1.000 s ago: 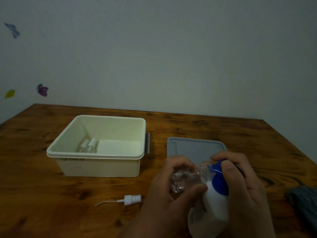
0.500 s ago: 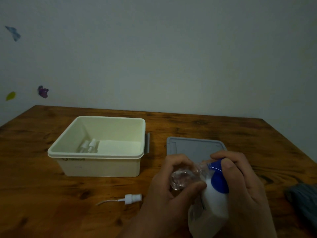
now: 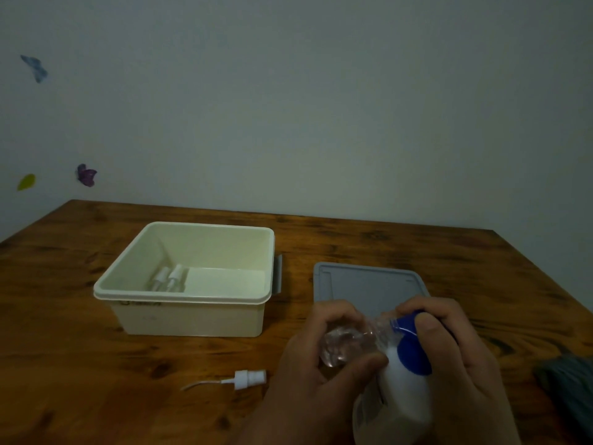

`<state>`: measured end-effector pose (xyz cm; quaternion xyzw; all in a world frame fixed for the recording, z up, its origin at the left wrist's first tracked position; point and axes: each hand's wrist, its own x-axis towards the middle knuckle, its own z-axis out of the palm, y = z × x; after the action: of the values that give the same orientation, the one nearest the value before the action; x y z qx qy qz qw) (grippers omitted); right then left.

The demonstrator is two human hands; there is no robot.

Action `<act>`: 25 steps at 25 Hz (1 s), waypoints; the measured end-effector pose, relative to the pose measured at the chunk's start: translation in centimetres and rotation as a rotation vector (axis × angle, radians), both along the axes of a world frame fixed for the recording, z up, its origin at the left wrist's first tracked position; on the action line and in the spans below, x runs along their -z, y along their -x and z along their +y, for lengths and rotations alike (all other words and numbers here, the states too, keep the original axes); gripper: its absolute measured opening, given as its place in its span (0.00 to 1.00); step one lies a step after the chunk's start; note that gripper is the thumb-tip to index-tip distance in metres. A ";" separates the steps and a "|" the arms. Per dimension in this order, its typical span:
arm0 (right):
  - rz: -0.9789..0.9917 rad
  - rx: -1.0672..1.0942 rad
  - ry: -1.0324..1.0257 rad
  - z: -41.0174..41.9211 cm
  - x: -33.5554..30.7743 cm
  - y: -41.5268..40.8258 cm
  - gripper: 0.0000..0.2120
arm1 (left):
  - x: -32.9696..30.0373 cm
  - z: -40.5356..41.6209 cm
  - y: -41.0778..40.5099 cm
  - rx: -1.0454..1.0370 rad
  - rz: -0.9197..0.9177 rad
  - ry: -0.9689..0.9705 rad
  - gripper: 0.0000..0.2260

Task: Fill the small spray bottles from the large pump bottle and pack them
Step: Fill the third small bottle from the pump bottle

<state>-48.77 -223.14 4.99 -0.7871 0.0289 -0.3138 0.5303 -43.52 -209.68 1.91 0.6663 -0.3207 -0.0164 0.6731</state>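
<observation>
My left hand (image 3: 308, 374) grips a small clear spray bottle (image 3: 348, 343), uncapped and tilted with its mouth against the blue pump head (image 3: 412, 351) of the large white pump bottle (image 3: 401, 403). My right hand (image 3: 455, 354) wraps over that pump head and the bottle's right side. The small bottle's white spray cap (image 3: 248, 379) with its thin tube lies on the wooden table (image 3: 96, 380), left of my hands. Two capped small spray bottles (image 3: 168, 279) lie inside the cream bin (image 3: 192, 316) at the left.
The bin's grey lid (image 3: 362, 284) lies flat on the table behind my hands. A dark grey cloth (image 3: 568, 390) sits at the right edge. A plain wall with small butterfly stickers stands behind the table.
None of note: both hands hold the same pose on the small bottle and the pump, with only a slight shift of the view.
</observation>
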 end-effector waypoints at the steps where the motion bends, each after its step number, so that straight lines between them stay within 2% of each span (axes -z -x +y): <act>1: 0.006 0.005 0.012 0.0 -0.1 0.0 0.12 | -0.1 0.0 0.0 0.004 0.005 0.008 0.18; 9: -0.033 0.008 -0.012 0.0 0.6 -0.1 0.12 | 0.3 -0.1 -0.3 -0.004 -0.059 -0.004 0.19; 12: -0.013 -0.038 -0.017 -0.1 0.7 0.0 0.12 | 0.6 0.1 -0.1 0.005 0.002 -0.018 0.20; 19: 0.003 0.005 0.037 -0.1 0.0 0.1 0.11 | 0.0 0.0 0.1 -0.012 0.018 -0.007 0.21; 25: -0.026 -0.042 -0.039 -0.1 0.5 0.1 0.13 | 0.0 0.1 -0.1 -0.015 0.019 -0.006 0.21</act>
<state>-48.85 -223.27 4.46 -0.7728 0.0118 -0.3123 0.5524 -43.44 -209.62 1.86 0.6706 -0.3092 -0.0185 0.6741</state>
